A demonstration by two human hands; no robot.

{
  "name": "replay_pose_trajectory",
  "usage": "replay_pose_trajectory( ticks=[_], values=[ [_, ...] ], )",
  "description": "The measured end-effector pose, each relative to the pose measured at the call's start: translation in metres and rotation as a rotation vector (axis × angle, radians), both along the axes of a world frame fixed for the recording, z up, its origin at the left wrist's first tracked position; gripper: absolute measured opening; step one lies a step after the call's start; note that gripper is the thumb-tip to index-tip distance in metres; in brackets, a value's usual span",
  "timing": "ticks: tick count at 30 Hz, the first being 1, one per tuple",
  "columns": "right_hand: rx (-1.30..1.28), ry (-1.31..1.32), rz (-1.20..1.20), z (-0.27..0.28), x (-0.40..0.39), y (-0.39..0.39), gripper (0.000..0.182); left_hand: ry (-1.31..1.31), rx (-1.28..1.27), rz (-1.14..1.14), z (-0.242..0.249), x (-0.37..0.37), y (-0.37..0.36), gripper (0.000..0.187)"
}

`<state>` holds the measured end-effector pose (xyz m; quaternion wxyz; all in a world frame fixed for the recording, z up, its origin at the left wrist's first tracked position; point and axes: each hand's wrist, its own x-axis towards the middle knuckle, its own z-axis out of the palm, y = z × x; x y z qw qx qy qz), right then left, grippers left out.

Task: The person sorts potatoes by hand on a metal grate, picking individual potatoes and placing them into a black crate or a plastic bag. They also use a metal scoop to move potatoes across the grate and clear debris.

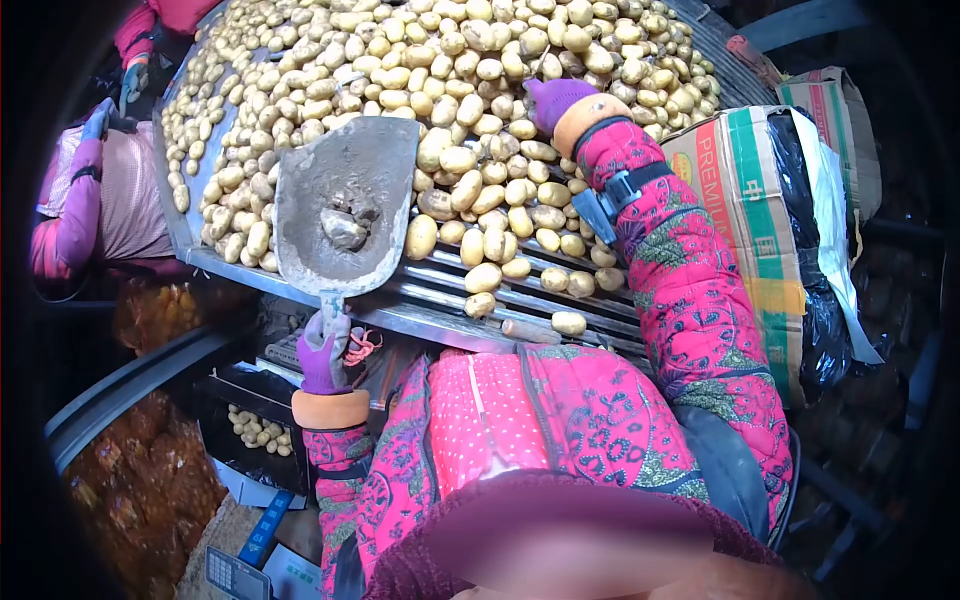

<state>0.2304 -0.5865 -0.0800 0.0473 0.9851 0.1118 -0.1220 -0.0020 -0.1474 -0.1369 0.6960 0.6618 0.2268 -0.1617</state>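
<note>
My left hand (324, 352), in a purple and grey glove, is closed around the short handle of a grey metal scoop (345, 190). The scoop lies over the potatoes at the table's near edge, its wide mouth pointing away from me. Inside it sits a muddy clod (344, 229) with wet dirt around it. My right hand (562, 104), in a purple glove with an orange cuff, reaches to the far side, against the heap of potatoes (470, 90). Its fingers are mostly hidden, so I cannot make out whether they grip a potato.
Potatoes cover the metal sorting table (400, 325), whose near part has slatted bars. Cartons with black plastic (745, 190) stand at the right. A co-worker's gloved arm (85, 185) is at the left. Below left are a box of potatoes (262, 430) and a scale (237, 575).
</note>
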Motion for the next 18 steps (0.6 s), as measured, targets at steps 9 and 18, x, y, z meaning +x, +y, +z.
replay_pose_trajectory(
  ticks=[9, 18],
  values=[
    [0.017, 0.247, -0.04, -0.003, -0.001, -0.027, 0.043, -0.033, -0.008, 0.028, 0.006, -0.006, -0.015, 0.036],
    [0.741, -0.108, -0.062, -0.036, -0.08, -0.047, 0.05, -0.094, 0.081, -0.045, 0.02, -0.008, -0.017, 0.034]
  ],
)
